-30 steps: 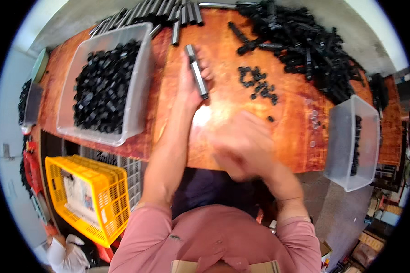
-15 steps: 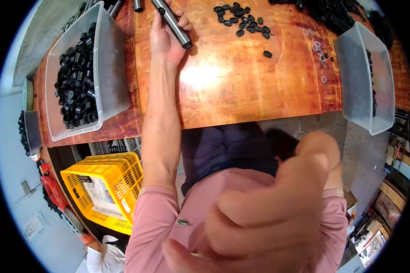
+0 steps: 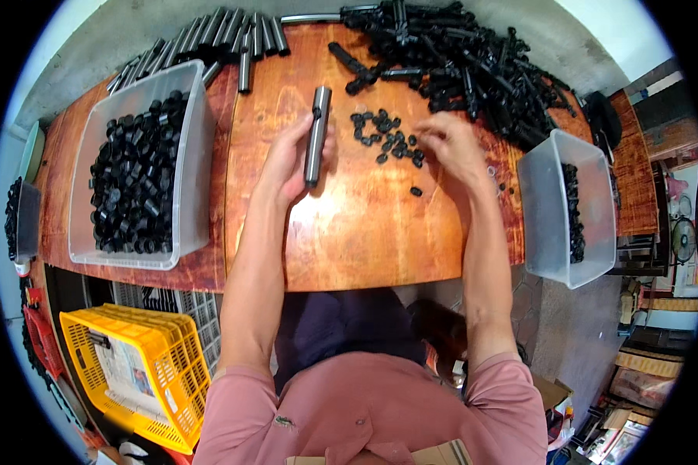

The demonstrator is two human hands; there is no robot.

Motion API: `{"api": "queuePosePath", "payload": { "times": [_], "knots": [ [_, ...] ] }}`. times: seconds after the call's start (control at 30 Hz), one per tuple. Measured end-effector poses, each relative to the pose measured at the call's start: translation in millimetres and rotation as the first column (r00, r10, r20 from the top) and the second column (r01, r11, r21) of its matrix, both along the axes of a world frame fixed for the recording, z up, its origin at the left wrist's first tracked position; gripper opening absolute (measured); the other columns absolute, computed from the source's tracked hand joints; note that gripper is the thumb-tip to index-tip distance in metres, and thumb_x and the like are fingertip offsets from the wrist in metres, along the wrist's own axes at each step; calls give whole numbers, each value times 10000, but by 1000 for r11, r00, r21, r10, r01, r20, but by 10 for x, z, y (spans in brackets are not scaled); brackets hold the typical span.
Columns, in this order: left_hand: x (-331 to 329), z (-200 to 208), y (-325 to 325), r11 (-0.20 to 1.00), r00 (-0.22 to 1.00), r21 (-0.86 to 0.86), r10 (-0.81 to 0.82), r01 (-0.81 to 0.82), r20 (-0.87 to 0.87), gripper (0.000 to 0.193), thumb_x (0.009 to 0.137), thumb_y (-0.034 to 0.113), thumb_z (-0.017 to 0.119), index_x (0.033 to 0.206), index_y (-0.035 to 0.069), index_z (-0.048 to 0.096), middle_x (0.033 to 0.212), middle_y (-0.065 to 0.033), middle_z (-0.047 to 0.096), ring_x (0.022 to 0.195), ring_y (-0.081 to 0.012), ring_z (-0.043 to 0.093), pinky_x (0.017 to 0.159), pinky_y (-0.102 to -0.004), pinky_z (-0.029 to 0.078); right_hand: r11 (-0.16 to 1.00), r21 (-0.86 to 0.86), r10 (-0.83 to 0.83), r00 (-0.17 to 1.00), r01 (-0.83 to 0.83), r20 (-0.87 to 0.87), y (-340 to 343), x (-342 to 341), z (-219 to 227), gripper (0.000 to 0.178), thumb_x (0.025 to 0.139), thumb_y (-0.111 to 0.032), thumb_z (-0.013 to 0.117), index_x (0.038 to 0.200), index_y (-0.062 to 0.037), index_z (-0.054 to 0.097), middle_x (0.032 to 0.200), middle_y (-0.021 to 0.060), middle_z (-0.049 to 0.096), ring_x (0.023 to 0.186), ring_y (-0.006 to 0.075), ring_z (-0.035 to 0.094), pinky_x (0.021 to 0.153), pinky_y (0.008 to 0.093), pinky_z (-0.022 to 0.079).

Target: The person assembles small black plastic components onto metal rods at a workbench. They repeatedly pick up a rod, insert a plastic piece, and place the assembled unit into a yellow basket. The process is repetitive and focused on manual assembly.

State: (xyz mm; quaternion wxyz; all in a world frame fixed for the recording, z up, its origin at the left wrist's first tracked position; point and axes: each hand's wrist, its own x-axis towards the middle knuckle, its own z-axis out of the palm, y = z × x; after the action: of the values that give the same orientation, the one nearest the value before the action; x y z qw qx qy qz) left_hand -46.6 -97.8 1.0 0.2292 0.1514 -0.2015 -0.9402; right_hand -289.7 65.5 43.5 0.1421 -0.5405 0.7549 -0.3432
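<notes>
My left hand point(image 3: 291, 159) is wrapped around a grey metal tube point(image 3: 318, 136), which stands nearly upright in the picture and has a dark hole in its side near the far end. To its right, small black oval caps point(image 3: 395, 146) lie loosely grouped on the wooden table. At the right edge of this group is my right hand point(image 3: 454, 147), low over the tabletop, its fingers bent and drawn together. Whatever is between those fingertips, if anything, is too small to make out. One black cap point(image 3: 416, 191) lies apart, nearer to me.
A clear bin point(image 3: 194, 178) of black ring-like pieces stands at left, a smaller clear bin point(image 3: 547, 217) at right. Metal tubes point(image 3: 217, 31) line the back left; a heap of black parts point(image 3: 473, 70) fills the back right. A yellow crate point(image 3: 174, 364) sits below the table edge.
My right hand has gone from close before the camera down to the small black caps. My left hand still holds the tube. The view has shifted, showing more of the table's back.
</notes>
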Motion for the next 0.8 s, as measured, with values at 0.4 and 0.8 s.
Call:
{"api": "queuePosePath", "payload": {
  "times": [0.4,0.8],
  "knots": [
    [-23,174,149,988,989,-137,-51,70,136,261,1024,177,551,1195,-17,517,932,-125,586,749,-168,600,616,-265,546,997,31,-75,995,77,-71,-25,20,-239,196,844,-92,715,1014,7,707,957,158,655,924,318,656,812,398,514],
    [-70,161,208,958,968,-256,-64,127,242,343,1019,174,563,1284,-35,498,931,-136,630,654,-156,635,622,-307,577,980,-194,-85,985,55,-151,-17,55,-328,202,852,-114,710,1020,-2,695,998,166,654,901,341,657,772,414,520]
  ]
}}
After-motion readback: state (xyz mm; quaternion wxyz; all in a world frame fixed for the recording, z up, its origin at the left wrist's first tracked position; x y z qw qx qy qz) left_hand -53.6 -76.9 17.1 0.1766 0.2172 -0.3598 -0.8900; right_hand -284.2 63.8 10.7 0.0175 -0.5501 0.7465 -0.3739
